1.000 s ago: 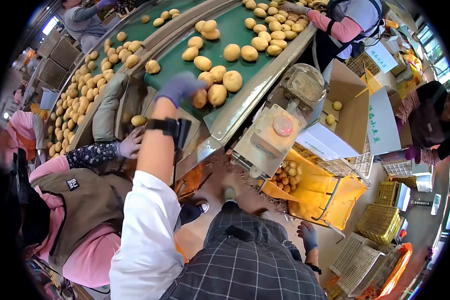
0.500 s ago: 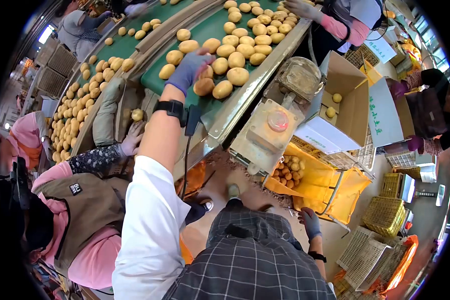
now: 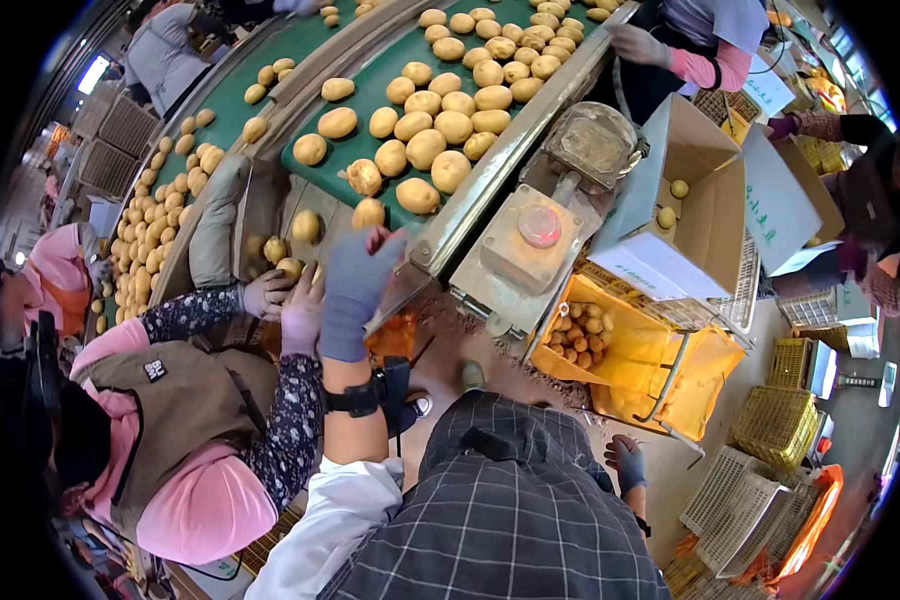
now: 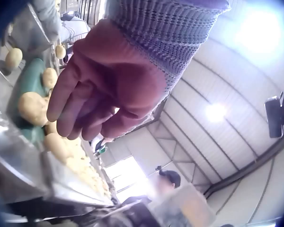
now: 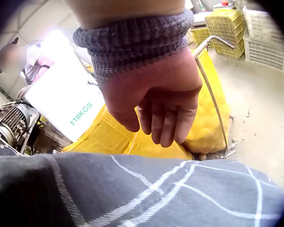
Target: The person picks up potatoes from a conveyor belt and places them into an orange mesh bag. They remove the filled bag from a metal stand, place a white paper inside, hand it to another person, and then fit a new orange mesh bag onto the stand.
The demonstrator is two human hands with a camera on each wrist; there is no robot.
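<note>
The left hand has drawn back from the clustered potatoes.

Left hand drawn back from the green belt.
In the head view it has moved from 11 o'clock to 9 o'clock, beside a neighbour's 2nd hand, newly in sight. Near 10 o'clock, 3 potatoes lie where 1 lay; the belt's nearest potato has reached its end. At 1 o'clock, another worker's gloved hand has left the potatoes.
</note>
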